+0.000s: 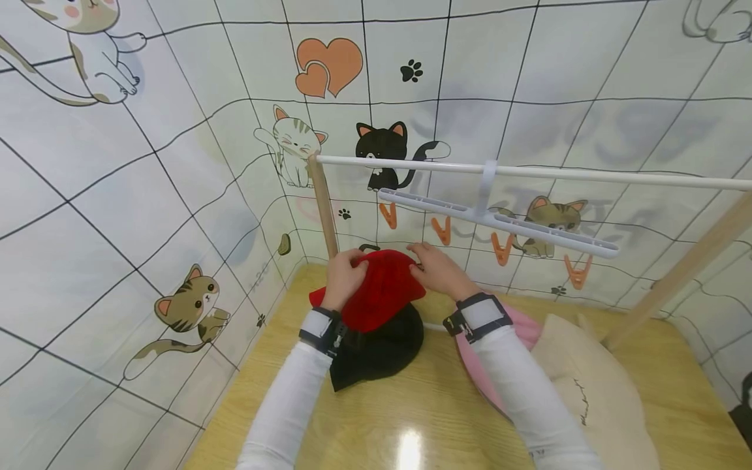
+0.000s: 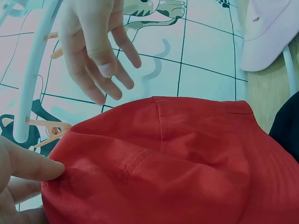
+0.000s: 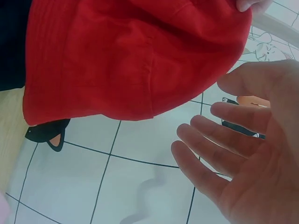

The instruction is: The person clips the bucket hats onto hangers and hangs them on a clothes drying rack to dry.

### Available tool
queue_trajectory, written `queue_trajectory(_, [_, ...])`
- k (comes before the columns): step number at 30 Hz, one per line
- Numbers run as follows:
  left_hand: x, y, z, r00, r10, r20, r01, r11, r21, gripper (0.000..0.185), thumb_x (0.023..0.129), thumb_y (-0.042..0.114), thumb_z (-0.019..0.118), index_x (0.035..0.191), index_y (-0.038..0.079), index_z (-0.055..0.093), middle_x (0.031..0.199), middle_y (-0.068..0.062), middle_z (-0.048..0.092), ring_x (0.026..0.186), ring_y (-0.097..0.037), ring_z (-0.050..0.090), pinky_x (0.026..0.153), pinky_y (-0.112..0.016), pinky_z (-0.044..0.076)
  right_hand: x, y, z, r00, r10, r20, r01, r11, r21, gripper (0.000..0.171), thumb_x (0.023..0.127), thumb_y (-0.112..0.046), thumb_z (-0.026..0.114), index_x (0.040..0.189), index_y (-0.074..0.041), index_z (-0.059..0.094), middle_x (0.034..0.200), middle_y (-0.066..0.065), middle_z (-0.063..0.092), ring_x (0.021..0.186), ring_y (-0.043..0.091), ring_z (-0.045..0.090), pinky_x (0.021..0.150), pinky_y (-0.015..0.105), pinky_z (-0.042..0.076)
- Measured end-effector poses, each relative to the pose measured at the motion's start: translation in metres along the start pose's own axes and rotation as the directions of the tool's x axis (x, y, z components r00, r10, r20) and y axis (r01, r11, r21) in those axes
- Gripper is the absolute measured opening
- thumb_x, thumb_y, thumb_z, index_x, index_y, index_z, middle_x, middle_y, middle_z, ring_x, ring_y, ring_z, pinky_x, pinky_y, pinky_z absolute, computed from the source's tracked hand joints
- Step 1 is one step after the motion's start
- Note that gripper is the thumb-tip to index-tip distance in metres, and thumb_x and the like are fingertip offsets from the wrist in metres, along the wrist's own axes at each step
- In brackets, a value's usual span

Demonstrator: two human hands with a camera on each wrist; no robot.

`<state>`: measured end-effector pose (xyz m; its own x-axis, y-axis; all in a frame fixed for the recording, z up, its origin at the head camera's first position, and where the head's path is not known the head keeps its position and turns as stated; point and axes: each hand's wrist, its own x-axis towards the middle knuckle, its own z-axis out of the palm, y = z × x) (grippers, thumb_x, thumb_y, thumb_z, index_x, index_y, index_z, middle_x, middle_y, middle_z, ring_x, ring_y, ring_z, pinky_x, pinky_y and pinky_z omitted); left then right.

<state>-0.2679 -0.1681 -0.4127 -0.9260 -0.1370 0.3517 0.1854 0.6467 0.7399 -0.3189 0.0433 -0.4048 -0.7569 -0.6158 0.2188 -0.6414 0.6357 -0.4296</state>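
Observation:
A red bucket hat [image 1: 384, 287] with a stitched brim is held up above a black hat [image 1: 382, 356] lying on the wooden tabletop. My left hand [image 1: 345, 277] pinches the red hat's crown between thumb and fingers, seen closely in the left wrist view, where the left fingers [image 2: 32, 165] grip the fabric. On the other side, my right hand [image 1: 440, 271] is beside the crown. Its fingers are spread and loosely bent in the right wrist view, the right hand [image 3: 252, 140] gripping nothing; whether its thumb touches the hat I cannot tell.
Above hangs a white hanger [image 1: 435, 202] with several orange clips [image 1: 502, 248], on a white rail [image 1: 587, 173] between wooden posts [image 1: 325, 209]. A pink hat [image 1: 523, 323] and a cream fabric item with script [image 1: 599, 378] lie at right. Cat-printed sheeting [image 1: 194, 130] surrounds the table.

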Motion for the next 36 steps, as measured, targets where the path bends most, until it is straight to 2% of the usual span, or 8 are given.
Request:
queue_trajectory(5, [0.003,0.0,0.0,1.0,0.008,0.001,-0.008,1.0,0.005,0.016,0.09,0.006,0.061,0.101,-0.001,0.072,0.092,-0.015,0.07,0.081,-0.03,0.06,0.072,-0.042,0.052,0.01,0.001,-0.003,1.0,0.005,-0.014,-0.004,0.999,0.039,0.052,0.095,-0.012,0.054,0.14,0.008,0.039,0.132,0.027,0.049,0.114,0.037,0.053,0.097,0.047,0.043])
queue_trajectory(11, [0.003,-0.003,0.003,1.0,-0.013,0.009,0.013,1.0,-0.003,0.017,0.091,0.007,0.061,0.102,0.0,0.072,0.093,-0.015,0.07,0.08,-0.029,0.059,0.071,-0.041,0.052,0.026,-0.001,-0.007,0.997,0.059,-0.044,-0.051,0.986,0.159,0.061,0.095,-0.013,0.052,0.144,0.012,0.027,0.133,0.031,0.047,0.119,0.041,0.05,0.099,0.049,0.041])
queue_trajectory(21, [0.003,0.0,0.005,1.0,-0.002,-0.006,0.002,1.0,0.008,0.016,0.091,0.006,0.062,0.1,-0.001,0.072,0.091,-0.015,0.07,0.078,-0.03,0.06,0.07,-0.041,0.052,0.053,-0.014,-0.006,0.979,0.19,-0.074,-0.139,0.887,0.441,0.061,0.097,-0.018,0.054,0.149,-0.003,0.025,0.146,0.02,0.038,0.133,0.034,0.04,0.104,0.046,0.037])
queue_trajectory(24, [0.003,0.0,0.006,1.0,0.006,-0.016,-0.006,1.0,0.014,0.016,0.09,0.006,0.062,0.1,-0.001,0.073,0.091,-0.015,0.07,0.078,-0.03,0.061,0.07,-0.042,0.052,0.058,-0.017,-0.003,0.971,0.224,-0.088,-0.144,0.833,0.534,0.059,0.099,-0.02,0.052,0.151,-0.01,0.024,0.149,0.017,0.036,0.134,0.032,0.038,0.103,0.047,0.037])
queue_trajectory(27, [0.004,0.001,0.007,1.0,0.012,-0.017,-0.012,1.0,0.012,0.016,0.091,0.007,0.062,0.1,-0.001,0.073,0.091,-0.015,0.07,0.078,-0.03,0.06,0.07,-0.042,0.051,0.06,-0.019,-0.004,0.958,0.263,-0.114,-0.129,0.751,0.648,0.055,0.102,-0.021,0.048,0.152,-0.015,0.025,0.15,0.014,0.035,0.135,0.031,0.036,0.104,0.049,0.035])
queue_trajectory(32, [0.007,0.005,0.008,1.0,-0.012,-0.014,0.012,1.0,-0.027,0.016,0.092,0.007,0.06,0.102,0.0,0.071,0.095,-0.014,0.07,0.08,-0.029,0.06,0.072,-0.04,0.053,0.063,-0.025,-0.009,0.952,0.28,-0.119,-0.082,0.613,0.786,0.046,0.105,-0.021,0.039,0.149,-0.012,0.034,0.148,0.012,0.038,0.132,0.029,0.037,0.107,0.046,0.032])
queue_trajectory(34, [0.008,0.006,0.008,1.0,-0.006,-0.026,0.005,1.0,-0.025,0.017,0.093,0.005,0.059,0.103,0.0,0.071,0.095,-0.015,0.07,0.079,-0.029,0.059,0.071,-0.04,0.053,0.065,-0.027,-0.01,0.957,0.269,-0.105,-0.071,0.572,0.817,0.042,0.106,-0.021,0.038,0.147,-0.01,0.037,0.145,0.012,0.041,0.131,0.028,0.038,0.107,0.046,0.032])
queue_trajectory(36, [0.009,0.007,0.009,0.999,0.016,-0.042,-0.016,1.0,-0.004,0.017,0.093,0.002,0.057,0.104,-0.001,0.07,0.093,-0.016,0.069,0.076,-0.03,0.059,0.069,-0.04,0.052,0.067,-0.03,-0.01,0.961,0.261,-0.094,-0.067,0.547,0.834,0.04,0.105,-0.02,0.038,0.144,-0.011,0.04,0.143,0.01,0.043,0.13,0.026,0.039,0.106,0.047,0.032])
